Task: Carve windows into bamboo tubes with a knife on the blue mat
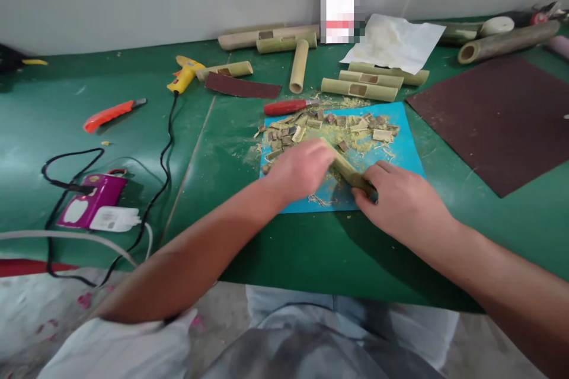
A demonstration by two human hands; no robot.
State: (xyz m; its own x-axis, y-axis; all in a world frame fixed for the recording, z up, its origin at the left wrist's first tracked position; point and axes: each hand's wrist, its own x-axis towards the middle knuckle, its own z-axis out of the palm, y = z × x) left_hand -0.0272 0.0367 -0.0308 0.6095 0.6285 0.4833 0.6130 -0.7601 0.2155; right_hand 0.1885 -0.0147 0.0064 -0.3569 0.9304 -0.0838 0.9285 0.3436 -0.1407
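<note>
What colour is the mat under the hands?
Bright blue; the mat shows best in the head view, under both hands and the bamboo piece they hold.

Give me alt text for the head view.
Both hands, left hand and right hand, grip a bamboo piece over a blue mat strewn with bamboo chips. More bamboo tubes, a red-handled knife and a glue gun lie on the green table.

glue gun [184, 74] | orange cutter [111, 113] | red-handled knife [287, 107] | sandpaper sheet [498, 118] | purple power strip [95, 198] | white paper [393, 41]
</note>
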